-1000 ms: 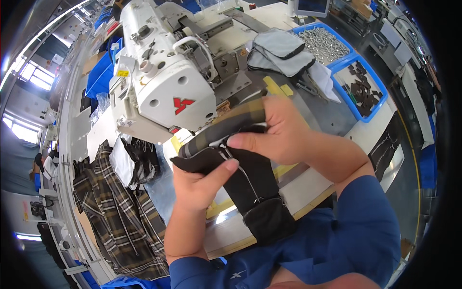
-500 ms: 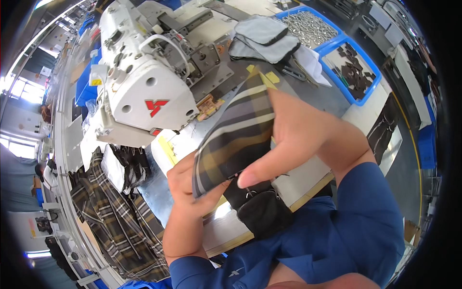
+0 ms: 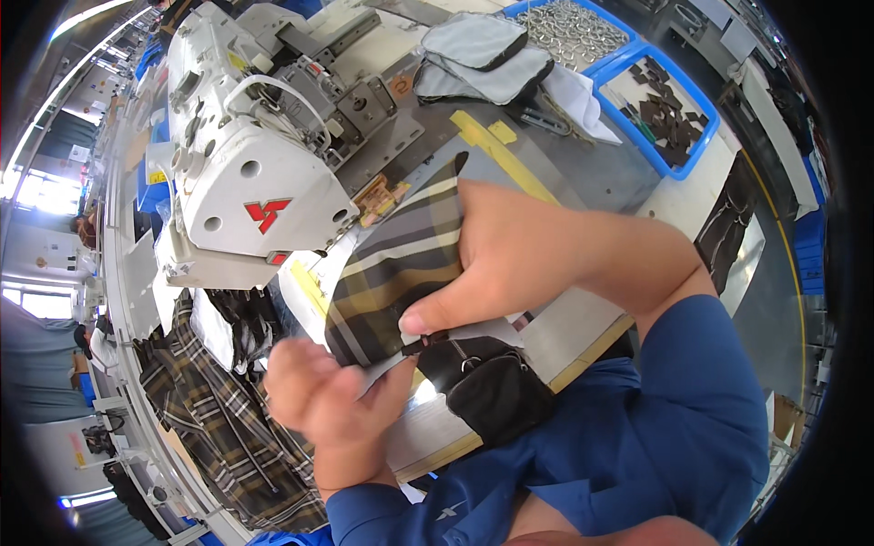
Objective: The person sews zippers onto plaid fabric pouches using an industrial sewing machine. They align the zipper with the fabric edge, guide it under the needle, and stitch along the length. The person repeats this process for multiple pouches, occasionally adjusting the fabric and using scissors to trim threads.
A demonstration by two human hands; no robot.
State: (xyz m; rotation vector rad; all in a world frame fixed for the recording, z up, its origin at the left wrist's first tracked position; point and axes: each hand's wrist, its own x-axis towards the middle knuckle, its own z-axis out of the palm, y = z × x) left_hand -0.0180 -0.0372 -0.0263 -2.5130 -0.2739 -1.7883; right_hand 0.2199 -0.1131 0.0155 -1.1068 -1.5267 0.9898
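My right hand (image 3: 514, 250) grips a brown, black and white plaid fabric piece (image 3: 396, 259), its thumb pressed on the front and the other fingers hidden behind. The piece is tilted up over the table. A small black tab (image 3: 417, 346) shows at its lower edge, beside the right thumb. Near that edge is my left hand (image 3: 332, 396), its curled fingers smeared by motion. One left fingertip reaches the tab; whether it pinches anything is unclear. Below the fabric, at the table's front edge, lies a small black pouch (image 3: 499, 396) with a metal ring.
A white sewing machine (image 3: 264, 173) stands left of the fabric. Plaid fabric pieces (image 3: 228, 419) hang at the left. Grey-white padded pieces (image 3: 482, 59) lie at the back. Blue trays hold metal rings (image 3: 569, 32) and dark brown pieces (image 3: 669, 114).
The plaid piece and my right hand have shifted left. My left hand has moved left and down from under the fabric's lower corner, and the black tab shows more plainly.
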